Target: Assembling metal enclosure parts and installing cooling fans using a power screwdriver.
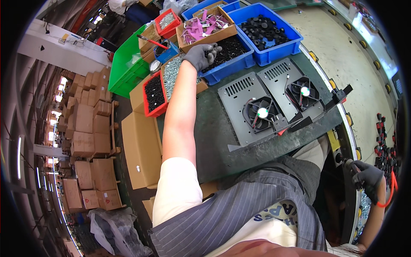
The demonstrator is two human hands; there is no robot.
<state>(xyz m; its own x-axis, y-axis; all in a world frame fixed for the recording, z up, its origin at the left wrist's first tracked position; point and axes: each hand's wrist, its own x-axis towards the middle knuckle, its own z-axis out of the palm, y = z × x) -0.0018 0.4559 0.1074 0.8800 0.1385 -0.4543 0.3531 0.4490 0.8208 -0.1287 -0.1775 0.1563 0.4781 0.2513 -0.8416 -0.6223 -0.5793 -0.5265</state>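
My left hand (200, 57), in a grey glove, reaches out over the near left edge of a blue bin (231, 70) holding small black parts (233, 46). Its fingers are curled together, and whatever may be between them is hidden. Far to the right, my right hand (369, 175), also gloved, is closed round a dark power screwdriver (349, 162) with an orange hose (393, 188) beside it. Between the hands, two grey perforated metal plates (237, 90) lie side by side on the dark green table (214, 141). Each carries a black fan (260, 113), (303, 92).
Past my left hand stand a carton of purple brackets (204, 26), a blue bin of black knobs (295, 45), a red bin of black screws (155, 95) and silver screws (173, 75). A green crate (128, 70) is further left. A roller conveyor (351, 55) runs along the right.
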